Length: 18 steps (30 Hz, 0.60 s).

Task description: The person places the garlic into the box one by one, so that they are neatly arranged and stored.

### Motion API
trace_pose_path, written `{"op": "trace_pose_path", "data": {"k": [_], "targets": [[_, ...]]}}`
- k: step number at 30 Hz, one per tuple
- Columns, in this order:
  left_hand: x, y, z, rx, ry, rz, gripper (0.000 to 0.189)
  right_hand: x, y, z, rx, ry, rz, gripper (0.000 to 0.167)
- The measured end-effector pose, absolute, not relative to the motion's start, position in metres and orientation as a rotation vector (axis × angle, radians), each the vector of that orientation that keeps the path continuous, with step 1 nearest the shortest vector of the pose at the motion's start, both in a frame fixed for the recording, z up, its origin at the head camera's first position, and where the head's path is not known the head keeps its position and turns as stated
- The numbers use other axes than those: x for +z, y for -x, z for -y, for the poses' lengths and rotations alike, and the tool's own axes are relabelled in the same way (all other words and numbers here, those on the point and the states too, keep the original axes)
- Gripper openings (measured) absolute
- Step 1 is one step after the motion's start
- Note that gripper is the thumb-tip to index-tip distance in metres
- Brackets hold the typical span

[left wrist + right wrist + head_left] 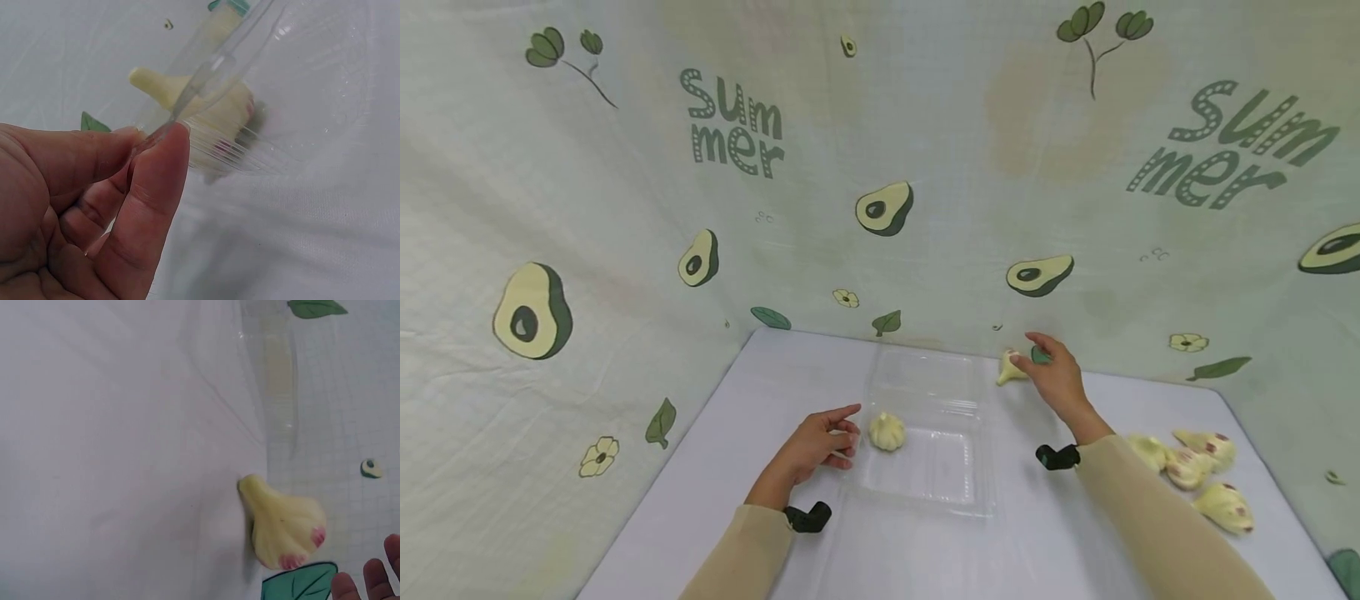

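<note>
- Container [919, 503] of clear plastic lies opened on the white table [790, 367], its lid [925, 372] toward the back wall.
- Left hand [822, 444] pinches the left edge of this container between thumb and finger, so the grip is narrow.
- Inside the container, near this hand, is one garlic bulb [887, 432].
- Right hand [1055, 379] has its fingers wide apart and is just beside a second bulb [1009, 369], at the table's back edge; whether the thumb touches it, I cannot tell.
- Further bulbs [1189, 468] lie together at the right, beside the sleeve [1157, 508].
</note>
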<state>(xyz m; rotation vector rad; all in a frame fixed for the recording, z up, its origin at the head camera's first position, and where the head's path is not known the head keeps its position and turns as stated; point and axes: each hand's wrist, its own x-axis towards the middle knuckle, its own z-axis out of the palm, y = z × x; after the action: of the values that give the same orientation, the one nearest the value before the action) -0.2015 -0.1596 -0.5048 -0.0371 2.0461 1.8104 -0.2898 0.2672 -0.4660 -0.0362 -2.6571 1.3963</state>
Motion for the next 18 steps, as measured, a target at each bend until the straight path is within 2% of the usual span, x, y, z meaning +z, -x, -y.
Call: {"op": "trace_pose_path", "data": {"k": [11,18], "targets": [[-0.503,0.199,0.161,1.814,0.031,-2.040,0.066,-0.494,0.310,-0.276,1.515,-0.061,2.638,0.067],[-0.505,0.200,0.161,1.820,0.032,-2.035,0.065,-0.509,0.322,-0.278,1.517,-0.051,2.698,0.072]]}}
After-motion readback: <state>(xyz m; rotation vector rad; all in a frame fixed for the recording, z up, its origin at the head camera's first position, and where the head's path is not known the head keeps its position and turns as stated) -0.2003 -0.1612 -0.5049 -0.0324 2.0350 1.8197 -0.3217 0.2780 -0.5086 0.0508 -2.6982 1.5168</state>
